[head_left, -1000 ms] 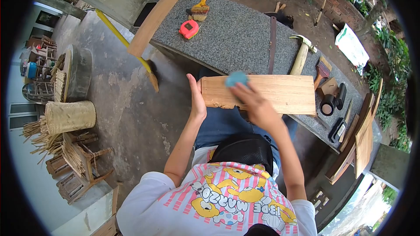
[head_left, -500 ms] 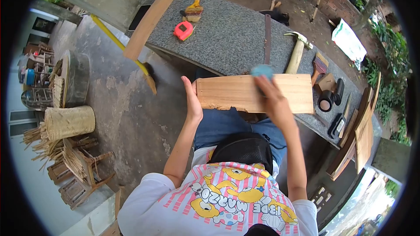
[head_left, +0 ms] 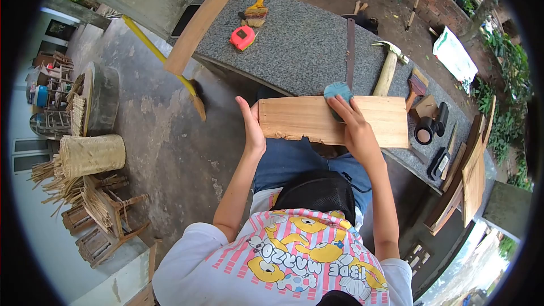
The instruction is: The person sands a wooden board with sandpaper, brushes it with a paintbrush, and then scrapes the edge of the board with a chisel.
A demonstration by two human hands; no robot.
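A pale wooden board (head_left: 283,119), ragged and chipped along its near edge, lies across above my lap, its right part by the stone bench. My left hand (head_left: 253,130) grips the board's left end, thumb up along the end and the other fingers hidden behind. On the board's face my right hand (head_left: 358,127) presses a round teal sanding disc (head_left: 338,89) under its fingers. The disc overlaps the board's far edge.
The granite bench (head_left: 306,39) holds a pink tape measure (head_left: 242,38), a yellow-handled brush (head_left: 256,11), a hammer (head_left: 387,68), a metal ruler (head_left: 350,51), another brush (head_left: 417,85) and a black tool (head_left: 430,127). A curved plank (head_left: 207,20) overhangs its left end; more boards (head_left: 467,175) lean at right.
My right hand and the disc, blurred before, now show sharply, almost at the same spot on the board. My left hand keeps its hold. The whole view has shifted slightly.
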